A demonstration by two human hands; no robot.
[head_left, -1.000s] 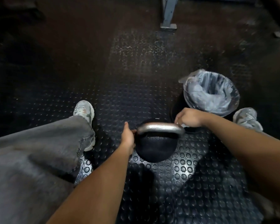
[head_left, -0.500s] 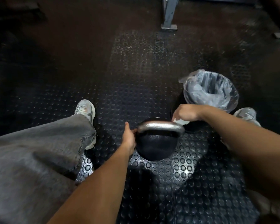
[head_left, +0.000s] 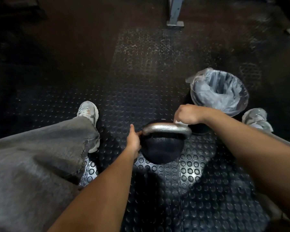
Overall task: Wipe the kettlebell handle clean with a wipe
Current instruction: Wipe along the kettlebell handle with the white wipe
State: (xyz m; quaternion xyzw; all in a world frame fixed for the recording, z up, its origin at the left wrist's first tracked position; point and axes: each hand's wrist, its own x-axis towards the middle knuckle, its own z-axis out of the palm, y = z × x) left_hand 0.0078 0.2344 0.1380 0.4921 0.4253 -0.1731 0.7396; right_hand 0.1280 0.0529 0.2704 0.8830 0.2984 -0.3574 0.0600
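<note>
I count one kettlebell (head_left: pixel 162 148), black and round, standing on the studded rubber floor (head_left: pixel 199 190) between my two arms, with one silvery handle (head_left: pixel 167 128) arching across its top. My left hand (head_left: pixel 133 141) is at the left end of that handle, fingers curled round it there with the thumb pointing up. My right hand (head_left: pixel 188 114) sits over the right end of the handle, knuckles up and fingers bunched on one small white wipe (head_left: pixel 178 122), of which only a scrap shows beneath the fingers; the wipe touches the handle near its right bend. Beyond the right hand stands one bin (head_left: pixel 219 92), lined with one crumpled clear bag, just beside the kettlebell on its far right. I see two pale sneakers: one (head_left: pixel 89 113) on the left below a grey trouser leg (head_left: pixel 40 156), one (head_left: pixel 256 119) on the right near the bin. One grey metal post foot (head_left: pixel 175 22) rests on the floor at the top of view.
</note>
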